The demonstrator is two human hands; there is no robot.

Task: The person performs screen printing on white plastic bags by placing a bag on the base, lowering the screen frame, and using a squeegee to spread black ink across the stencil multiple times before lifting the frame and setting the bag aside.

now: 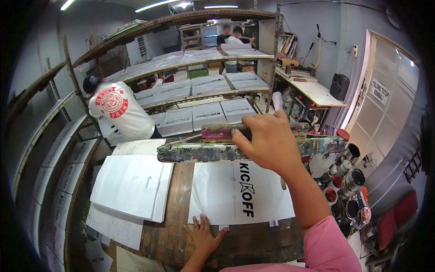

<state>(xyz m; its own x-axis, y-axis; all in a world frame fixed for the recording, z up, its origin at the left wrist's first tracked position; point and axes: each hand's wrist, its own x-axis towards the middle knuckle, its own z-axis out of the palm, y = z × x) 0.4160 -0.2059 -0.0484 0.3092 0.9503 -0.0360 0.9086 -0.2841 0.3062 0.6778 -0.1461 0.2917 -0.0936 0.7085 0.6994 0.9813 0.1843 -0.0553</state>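
A white bag [213, 186] with black lettering lies flat on the stained wooden table [181, 213] in front of me; a handle slot shows at its right side. My left hand [204, 238] rests with fingers spread at the bag's near left corner. Above the bag's far edge, a paint-crusted screen-printing frame [195, 153] is raised and tilted, and my right hand [267, 140] is closed over its upper side. Against the same hand lies a squeegee [218, 132] with a dark red patch. The fingertips behind the frame are hidden.
A stack of white bags [129, 186] sits on the table's left. Racks [204, 97] full of printed bags stand ahead and left. A co-worker in a white shirt [120, 106] leans by the racks; two people are farther back. Paint cans [352, 181] crowd the right.
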